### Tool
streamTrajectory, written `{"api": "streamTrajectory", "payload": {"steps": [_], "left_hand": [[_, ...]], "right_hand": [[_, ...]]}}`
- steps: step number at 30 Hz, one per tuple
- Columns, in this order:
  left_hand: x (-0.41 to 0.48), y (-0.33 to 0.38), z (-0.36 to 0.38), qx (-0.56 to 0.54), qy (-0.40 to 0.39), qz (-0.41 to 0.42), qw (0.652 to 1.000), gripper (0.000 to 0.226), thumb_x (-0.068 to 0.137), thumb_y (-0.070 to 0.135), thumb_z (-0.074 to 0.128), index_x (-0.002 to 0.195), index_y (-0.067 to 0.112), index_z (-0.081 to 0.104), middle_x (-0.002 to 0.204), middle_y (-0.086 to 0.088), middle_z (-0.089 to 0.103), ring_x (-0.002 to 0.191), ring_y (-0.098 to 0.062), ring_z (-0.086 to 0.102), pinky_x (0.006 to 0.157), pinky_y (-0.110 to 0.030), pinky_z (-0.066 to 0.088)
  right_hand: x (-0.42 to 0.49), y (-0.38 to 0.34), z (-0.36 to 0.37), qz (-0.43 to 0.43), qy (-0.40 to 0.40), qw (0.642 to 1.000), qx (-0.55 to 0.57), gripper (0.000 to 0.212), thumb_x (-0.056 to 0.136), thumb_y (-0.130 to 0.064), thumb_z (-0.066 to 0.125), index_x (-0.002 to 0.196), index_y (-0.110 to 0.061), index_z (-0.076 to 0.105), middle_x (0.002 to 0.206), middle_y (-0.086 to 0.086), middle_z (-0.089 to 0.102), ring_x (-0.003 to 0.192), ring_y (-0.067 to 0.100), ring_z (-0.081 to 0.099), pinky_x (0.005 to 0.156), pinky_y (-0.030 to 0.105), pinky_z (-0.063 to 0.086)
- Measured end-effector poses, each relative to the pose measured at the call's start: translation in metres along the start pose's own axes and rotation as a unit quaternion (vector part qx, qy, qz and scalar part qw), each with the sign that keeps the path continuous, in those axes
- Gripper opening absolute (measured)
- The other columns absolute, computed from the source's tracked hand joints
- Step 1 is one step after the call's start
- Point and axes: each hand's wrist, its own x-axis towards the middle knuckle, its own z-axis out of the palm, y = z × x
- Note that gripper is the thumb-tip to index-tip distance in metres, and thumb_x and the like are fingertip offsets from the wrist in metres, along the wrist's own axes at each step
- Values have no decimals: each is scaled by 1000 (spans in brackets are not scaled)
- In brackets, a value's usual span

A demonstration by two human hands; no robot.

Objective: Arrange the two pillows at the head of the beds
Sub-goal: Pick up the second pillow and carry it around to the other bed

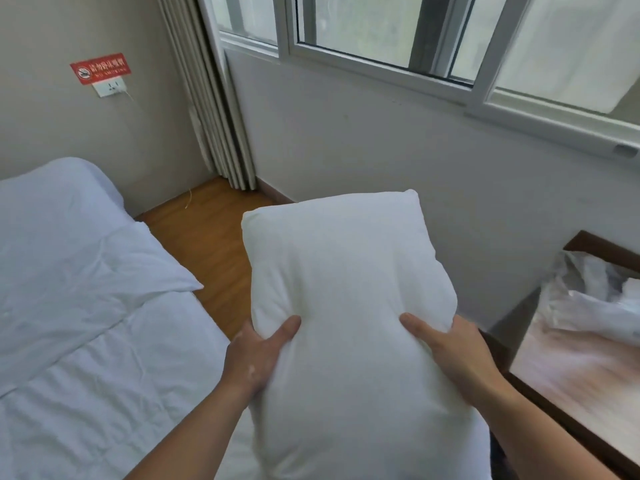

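White-sheeted bed [86,323] with folded white duvet lies left of the left hand [258,351]. Left hand grips left edge of plump white fabric pillow [346,306], thumb pressed into its face. Pillow held upright in the air between both hands, above floor gap. Right hand [453,351] clasps pillow's right edge. Dark wooden side table [571,382] sits right of right hand.

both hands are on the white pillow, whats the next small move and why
Probably swing the pillow left toward the head of the bed, by the wall with the red sign. The left hand and right hand grip its two sides, and it is held over the floor gap, not over the bed. One pillow seems to lie there already.
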Motion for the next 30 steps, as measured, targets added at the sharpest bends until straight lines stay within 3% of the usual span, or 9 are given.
{"api": "streamTrajectory", "payload": {"steps": [4, 12, 18, 23, 30], "left_hand": [[58, 20, -3, -29, 24, -20, 999, 89, 67, 79, 72, 137, 24, 60, 120, 4, 69, 108, -26, 64, 93, -39, 49], [175, 58, -3, -73, 120, -95, 986, 112, 48, 90, 69, 140, 28, 57, 128, 5, 70, 116, -25, 66, 103, -43, 51], [245, 98, 0, -103, 211, -158, 959, 93, 55, 80, 71, 131, 27, 61, 119, 7, 71, 112, -25, 67, 102, -44, 52], [293, 118, -19, -111, 274, -182, 938, 98, 52, 83, 69, 132, 26, 63, 121, 5, 72, 114, -26, 67, 102, -46, 52], [382, 126, -68, -128, 314, -203, 919, 99, 47, 83, 65, 127, 23, 63, 113, 5, 71, 110, -26, 67, 94, -39, 52]], "right_hand": [[66, -48, 23, -23, -34, 999, -23, 41, 76, -53, 85, 108, -30, 77, 102, -13, 79, 93, 16, 75, 88, 42, 60], [234, -122, 90, -50, -139, 987, -59, 47, 75, -55, 86, 112, -27, 78, 100, -12, 81, 92, 18, 77, 87, 42, 60], [347, -201, 134, -78, -247, 961, -92, 33, 80, -48, 85, 107, -30, 79, 88, -22, 81, 86, 10, 78, 75, 33, 58], [409, -246, 184, -91, -294, 945, -111, 34, 75, -53, 86, 102, -32, 80, 92, -19, 82, 89, 14, 78, 89, 43, 61], [470, -309, 285, -99, -337, 929, -119, 33, 77, -51, 86, 103, -32, 80, 88, -20, 81, 85, 13, 79, 78, 37, 61]]}}
